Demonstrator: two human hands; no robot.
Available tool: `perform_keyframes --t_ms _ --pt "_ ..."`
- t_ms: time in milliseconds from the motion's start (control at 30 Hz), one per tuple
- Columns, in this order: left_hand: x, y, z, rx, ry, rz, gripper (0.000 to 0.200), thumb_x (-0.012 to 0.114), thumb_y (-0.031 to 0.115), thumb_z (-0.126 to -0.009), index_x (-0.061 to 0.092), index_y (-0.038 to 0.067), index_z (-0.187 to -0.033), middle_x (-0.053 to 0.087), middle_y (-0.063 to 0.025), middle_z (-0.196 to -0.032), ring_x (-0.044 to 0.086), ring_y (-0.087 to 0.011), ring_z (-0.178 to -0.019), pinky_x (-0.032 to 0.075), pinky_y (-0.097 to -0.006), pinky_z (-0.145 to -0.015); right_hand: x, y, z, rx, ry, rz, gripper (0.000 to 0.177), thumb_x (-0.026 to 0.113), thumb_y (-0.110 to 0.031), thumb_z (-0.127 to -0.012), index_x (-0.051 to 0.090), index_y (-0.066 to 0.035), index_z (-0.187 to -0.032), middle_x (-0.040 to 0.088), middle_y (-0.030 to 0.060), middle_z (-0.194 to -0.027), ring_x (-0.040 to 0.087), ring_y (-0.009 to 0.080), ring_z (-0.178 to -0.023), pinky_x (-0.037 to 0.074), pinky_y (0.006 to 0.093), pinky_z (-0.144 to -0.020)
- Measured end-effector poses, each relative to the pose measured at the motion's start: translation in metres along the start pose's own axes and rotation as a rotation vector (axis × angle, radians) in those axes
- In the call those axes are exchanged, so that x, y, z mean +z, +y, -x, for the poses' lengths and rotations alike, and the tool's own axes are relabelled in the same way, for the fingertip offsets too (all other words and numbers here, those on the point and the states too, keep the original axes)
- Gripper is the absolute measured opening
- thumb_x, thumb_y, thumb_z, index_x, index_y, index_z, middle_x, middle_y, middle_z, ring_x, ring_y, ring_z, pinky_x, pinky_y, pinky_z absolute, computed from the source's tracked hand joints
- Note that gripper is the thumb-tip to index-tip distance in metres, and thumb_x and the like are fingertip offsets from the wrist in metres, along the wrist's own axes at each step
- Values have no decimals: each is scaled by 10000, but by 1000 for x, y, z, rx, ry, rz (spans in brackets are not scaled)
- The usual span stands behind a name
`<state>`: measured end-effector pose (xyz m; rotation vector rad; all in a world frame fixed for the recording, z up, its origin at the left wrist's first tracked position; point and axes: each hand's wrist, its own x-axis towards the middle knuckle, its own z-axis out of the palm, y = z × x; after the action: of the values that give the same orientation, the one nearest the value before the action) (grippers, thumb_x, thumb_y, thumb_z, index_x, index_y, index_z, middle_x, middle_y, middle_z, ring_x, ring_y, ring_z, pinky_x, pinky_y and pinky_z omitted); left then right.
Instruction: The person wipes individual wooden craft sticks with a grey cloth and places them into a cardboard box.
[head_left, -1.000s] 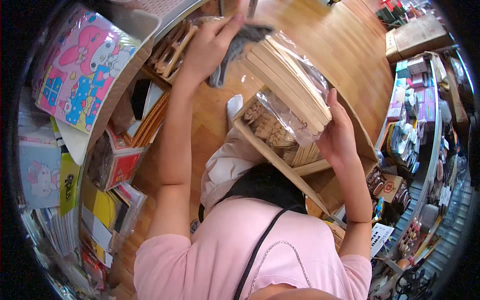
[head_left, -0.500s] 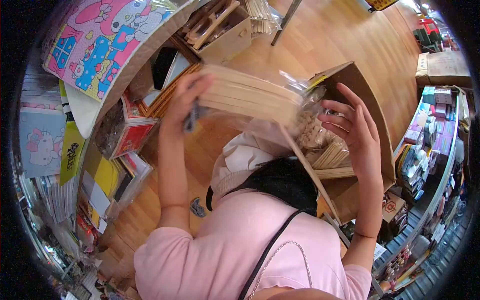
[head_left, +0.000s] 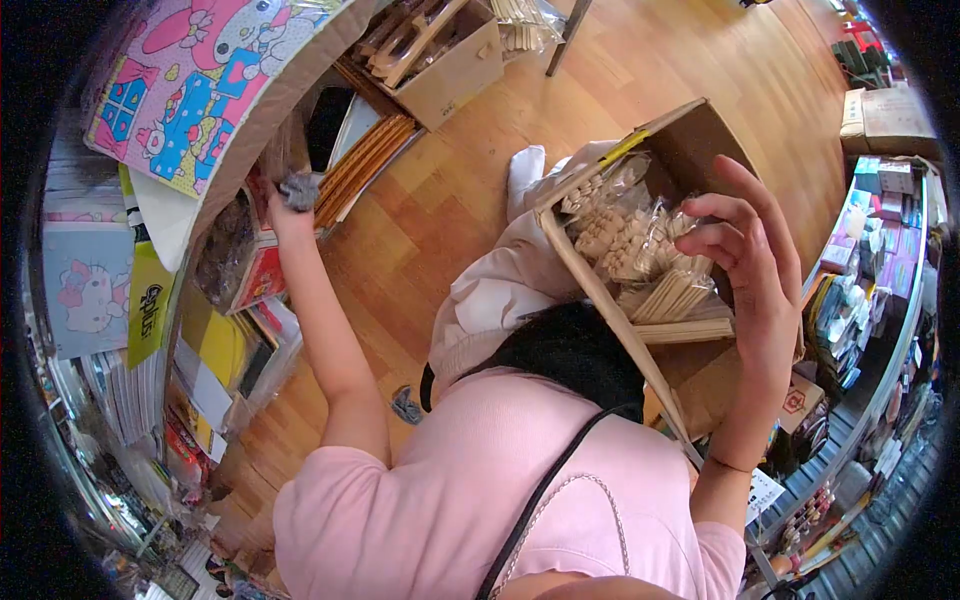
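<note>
My left arm stretches out to the left, and my left hand (head_left: 283, 208) is beside the edge of the shelf, with a grey scrunchie (head_left: 298, 191) around the wrist. The fingers are mostly hidden there, so I cannot make out what they hold. Close by are a red-edged package (head_left: 262, 272) and a stack of orange-brown frames (head_left: 372, 160). My right hand (head_left: 752, 245) is open, fingers curved and apart, above a cardboard box (head_left: 572, 270). Inside the box lie clear bags of pale wooden pieces (head_left: 620, 235) and bundles of flat wooden sticks (head_left: 675, 298).
A carton of wooden items (head_left: 455, 70) stands on the wooden floor (head_left: 450, 180) ahead. Cartoon-printed boards (head_left: 205, 85) and notebooks line the left shelf. A rack of small packaged goods (head_left: 850, 290) curves along the right. A grey object (head_left: 406, 405) lies on the floor.
My left hand has swung left toward the shelf, and the pack of wooden sticks it held is no longer visible. My right hand has shifted slightly right, still open. The box is less covered.
</note>
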<state>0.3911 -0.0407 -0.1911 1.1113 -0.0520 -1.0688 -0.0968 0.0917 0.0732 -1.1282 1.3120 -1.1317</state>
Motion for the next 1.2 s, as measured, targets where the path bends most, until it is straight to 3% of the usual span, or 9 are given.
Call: perform_keyframes --t_ms 100,200,367,467,600,667,800,1033,1200 --pt "8 4 0 -80 126 -99 335 582 346 -842 551 62 -1016 610 -80 -925 592 -210 -799 494 -358 -636 -5 0 3 -32 28 -23 415 401 -233 -932 410 28 -1254 584 126 -988 588 162 -795 461 280 -768" --pt "11 13 50 -249 -57 -369 315 594 293 -840 561 41 -1026 618 -84 -893 598 -193 -761 492 -325 -642 -11 -6 6 -100 137 -13 378 395 -204 -936 441 29 -1230 587 112 -978 584 143 -786 457 262 -754" --pt "46 36 143 -96 -265 -1384 400 593 273 -844 545 -17 -1115 617 -84 -924 587 -163 -791 465 -278 -690 -27 -4 2 -223 229 205 306 428 -181 -931 529 19 -1139 600 74 -945 566 111 -799 439 223 -737" --pt "60 44 150 66 -450 -1519 445 586 269 -853 510 -38 -1166 600 -102 -1008 559 -156 -897 419 -257 -801 -31 9 -2 -229 233 217 240 469 -164 -915 588 -7 -1052 613 62 -912 558 110 -787 436 226 -743" --pt "89 46 163 72 -602 -1402 439 561 264 -871 501 -40 -1181 569 -90 -1078 512 -132 -965 369 -245 -875 -32 28 -7 -185 101 538 190 536 -145 -861 596 -48 -1013 617 95 -919 581 164 -819 453 278 -768" --pt "106 43 173 103 -686 -1375 427 558 259 -873 504 -40 -1175 569 -81 -1073 510 -130 -962 369 -242 -874 -30 36 -12 -494 -97 1005 208 579 -138 -806 588 -48 -994 607 116 -911 571 255 -881 461 349 -785" --pt "123 32 186 140 -695 -1306 387 551 251 -881 521 -28 -1147 579 -48 -1012 519 -104 -892 386 -221 -816 -17 52 -16 -567 -325 1103 234 600 -117 -773 588 -79 -1004 585 88 -1025 528 279 -982 434 381 -844" --pt "114 19 173 202 -676 -1325 432 558 272 -877 500 -45 -1164 564 -78 -1068 513 -133 -946 373 -247 -863 -9 53 -25 -822 -112 1222 351 588 -152 -731 563 -113 -1079 572 58 -1050 521 210 -1025 405 326 -889" --pt "114 18 170 197 -632 -1292 498 576 302 -860 481 -56 -1193 527 -122 -1169 474 -178 -1074 323 -274 -940 -10 62 -33 -888 -185 1333 394 580 -153 -715 548 -102 -1105 565 43 -1075 505 198 -1061 376 325 -928"
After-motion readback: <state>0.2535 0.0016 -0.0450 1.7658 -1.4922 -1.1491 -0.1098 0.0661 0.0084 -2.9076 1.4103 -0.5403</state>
